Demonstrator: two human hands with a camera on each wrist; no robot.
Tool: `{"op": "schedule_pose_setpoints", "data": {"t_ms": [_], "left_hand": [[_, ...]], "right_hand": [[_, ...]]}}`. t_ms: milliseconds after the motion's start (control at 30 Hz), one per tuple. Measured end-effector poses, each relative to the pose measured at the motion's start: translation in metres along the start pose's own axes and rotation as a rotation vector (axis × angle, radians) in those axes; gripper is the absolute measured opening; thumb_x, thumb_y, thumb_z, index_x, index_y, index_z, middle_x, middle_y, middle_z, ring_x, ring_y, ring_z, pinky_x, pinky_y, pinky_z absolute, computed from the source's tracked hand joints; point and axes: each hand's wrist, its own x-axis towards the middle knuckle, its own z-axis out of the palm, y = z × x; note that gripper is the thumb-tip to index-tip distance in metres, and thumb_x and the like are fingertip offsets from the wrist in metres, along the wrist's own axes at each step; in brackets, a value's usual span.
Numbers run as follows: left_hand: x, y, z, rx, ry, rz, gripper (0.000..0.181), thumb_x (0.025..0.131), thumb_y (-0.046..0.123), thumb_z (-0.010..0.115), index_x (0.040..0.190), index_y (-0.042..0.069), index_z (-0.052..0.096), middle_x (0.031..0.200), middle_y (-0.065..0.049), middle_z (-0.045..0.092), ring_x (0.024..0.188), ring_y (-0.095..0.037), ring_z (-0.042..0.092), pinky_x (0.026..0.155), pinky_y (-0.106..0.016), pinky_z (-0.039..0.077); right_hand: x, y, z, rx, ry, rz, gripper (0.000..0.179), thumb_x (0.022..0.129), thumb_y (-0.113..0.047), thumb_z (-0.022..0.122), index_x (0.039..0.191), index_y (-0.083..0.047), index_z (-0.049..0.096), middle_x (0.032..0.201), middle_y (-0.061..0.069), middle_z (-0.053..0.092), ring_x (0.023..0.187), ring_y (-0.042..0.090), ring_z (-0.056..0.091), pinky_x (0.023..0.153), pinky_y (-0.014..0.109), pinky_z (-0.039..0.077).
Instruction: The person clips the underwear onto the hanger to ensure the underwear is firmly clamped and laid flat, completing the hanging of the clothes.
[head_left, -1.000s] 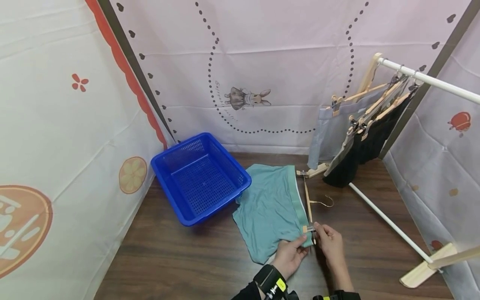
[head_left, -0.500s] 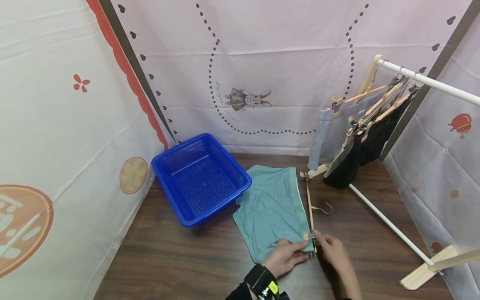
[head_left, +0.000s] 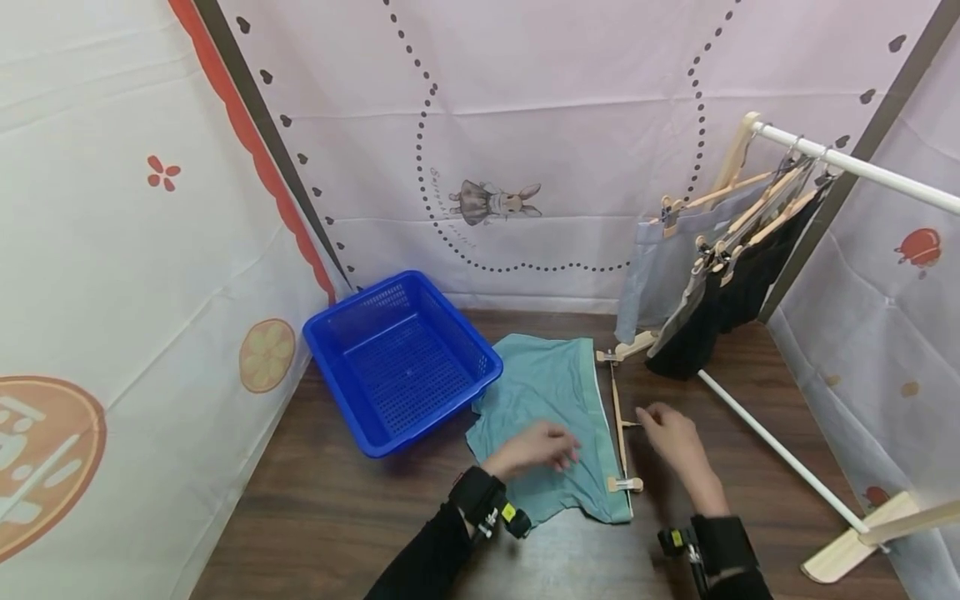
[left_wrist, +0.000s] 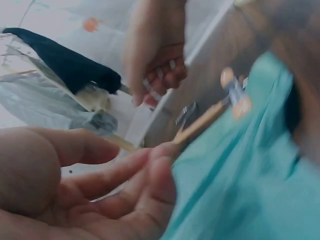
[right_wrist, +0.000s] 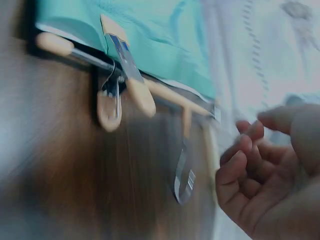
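Note:
Teal shorts (head_left: 551,375) lie flat on the brown table, waistband to the right. Along that waistband lies a wooden clip hanger (head_left: 617,404). Its near clip (head_left: 625,484) sits over the waistband's near corner. The far clip (head_left: 609,357) is at the waistband's far end; whether it grips cloth I cannot tell. My left hand (head_left: 534,448) is above the shorts, fingers loosely bent and holding nothing. Close to the hanger's hook is my right hand (head_left: 678,442); in the right wrist view its loosely curled fingers (right_wrist: 232,172) are apart from the metal hook (right_wrist: 184,182).
A blue plastic basket (head_left: 405,367) stands left of the shorts, its corner close to them. At the right, a rack with a white rail (head_left: 862,158) bears several hangers with grey and black garments (head_left: 750,287). A white lower bar (head_left: 780,446) and wooden foot (head_left: 855,537) border the right side.
Both hands have left the near clip and waistband corner. The left moved up and left over the shorts; the right moved away toward the hook. The near clip now stays on the waistband by itself.

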Motion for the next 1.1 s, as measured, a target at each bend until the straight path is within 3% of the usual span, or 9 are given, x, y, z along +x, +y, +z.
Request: {"op": "schedule_pose_setpoints", "data": {"t_ms": [67, 167, 300, 433, 533, 633, 733, 933, 1100], "left_hand": [[0.019, 0.004, -0.007, 0.086, 0.071, 0.038, 0.029, 0.105, 0.01, 0.052, 0.12, -0.01, 0.066, 0.099, -0.016, 0.071, 0.082, -0.022, 0.066, 0.074, -0.033, 0.058], [0.053, 0.012, -0.015, 0.225, 0.185, 0.085, 0.026, 0.103, 0.008, 0.055, 0.121, -0.005, 0.067, 0.107, -0.015, 0.071, 0.092, -0.023, 0.067, 0.077, -0.031, 0.056], [0.1, 0.023, -0.026, 0.382, 0.29, 0.137, 0.032, 0.099, 0.004, 0.057, 0.13, -0.003, 0.063, 0.124, -0.016, 0.067, 0.107, -0.025, 0.066, 0.085, -0.031, 0.055], [0.139, 0.03, -0.035, 0.525, 0.305, 0.133, 0.047, 0.1, 0.001, 0.056, 0.146, -0.003, 0.048, 0.147, -0.019, 0.052, 0.126, -0.03, 0.058, 0.095, -0.037, 0.051], [0.16, 0.032, -0.039, 0.664, 0.277, 0.087, 0.059, 0.103, 0.002, 0.054, 0.157, 0.002, 0.032, 0.161, -0.017, 0.034, 0.143, -0.03, 0.041, 0.109, -0.04, 0.043], [0.174, 0.03, -0.042, 0.792, 0.209, 0.04, 0.068, 0.104, 0.003, 0.053, 0.162, 0.007, 0.017, 0.168, -0.014, 0.021, 0.154, -0.027, 0.022, 0.123, -0.043, 0.024], [0.181, 0.029, -0.044, 0.851, 0.156, -0.005, 0.072, 0.105, 0.004, 0.052, 0.164, 0.009, 0.011, 0.169, -0.012, 0.019, 0.155, -0.026, 0.018, 0.125, -0.047, 0.014], [0.19, 0.028, -0.048, 0.852, 0.246, -0.071, 0.054, 0.107, 0.015, 0.053, 0.156, 0.006, 0.035, 0.155, -0.017, 0.041, 0.144, -0.035, 0.037, 0.116, -0.046, 0.035], [0.192, 0.034, -0.054, 0.865, 0.297, 0.035, 0.032, 0.105, 0.017, 0.057, 0.13, -0.002, 0.061, 0.129, -0.017, 0.063, 0.118, -0.03, 0.059, 0.099, -0.037, 0.048]], "right_hand": [[0.021, -0.003, 0.009, 0.034, 0.03, -0.006, 0.041, 0.107, -0.03, 0.048, 0.125, 0.006, 0.058, 0.109, 0.023, 0.064, 0.09, 0.033, 0.061, 0.073, 0.044, 0.049], [0.053, -0.006, 0.02, 0.103, 0.082, -0.027, 0.043, 0.106, -0.021, 0.047, 0.139, 0.007, 0.048, 0.112, 0.03, 0.061, 0.084, 0.036, 0.06, 0.07, 0.043, 0.047], [0.088, -0.01, 0.03, 0.114, 0.097, -0.055, 0.058, 0.105, -0.014, 0.049, 0.156, 0.001, 0.027, 0.131, 0.037, 0.051, 0.081, 0.041, 0.058, 0.068, 0.044, 0.043], [0.106, -0.016, 0.038, 0.043, 0.046, -0.023, 0.067, 0.105, -0.015, 0.053, 0.162, -0.004, 0.018, 0.15, 0.04, 0.03, 0.113, 0.052, 0.054, 0.087, 0.056, 0.048], [0.112, -0.021, 0.046, 0.038, 0.046, -0.002, 0.064, 0.105, -0.014, 0.054, 0.159, 0.0, 0.023, 0.147, 0.04, 0.03, 0.129, 0.054, 0.043, 0.102, 0.06, 0.043], [0.114, -0.024, 0.052, 0.071, 0.089, 0.001, 0.056, 0.103, -0.009, 0.055, 0.153, 0.005, 0.034, 0.142, 0.039, 0.037, 0.129, 0.052, 0.044, 0.104, 0.059, 0.042], [0.115, -0.026, 0.056, 0.128, 0.124, 0.005, 0.044, 0.102, -0.005, 0.055, 0.142, 0.008, 0.045, 0.137, 0.037, 0.046, 0.124, 0.05, 0.05, 0.1, 0.057, 0.045], [0.128, -0.023, 0.054, 0.232, 0.128, 0.059, 0.033, 0.101, -0.013, 0.056, 0.126, 0.008, 0.06, 0.127, 0.03, 0.06, 0.112, 0.044, 0.06, 0.089, 0.049, 0.052], [0.136, -0.021, 0.048, 0.37, 0.118, 0.145, 0.036, 0.1, -0.012, 0.058, 0.126, 0.012, 0.062, 0.13, 0.031, 0.059, 0.115, 0.043, 0.06, 0.09, 0.047, 0.053]]}}
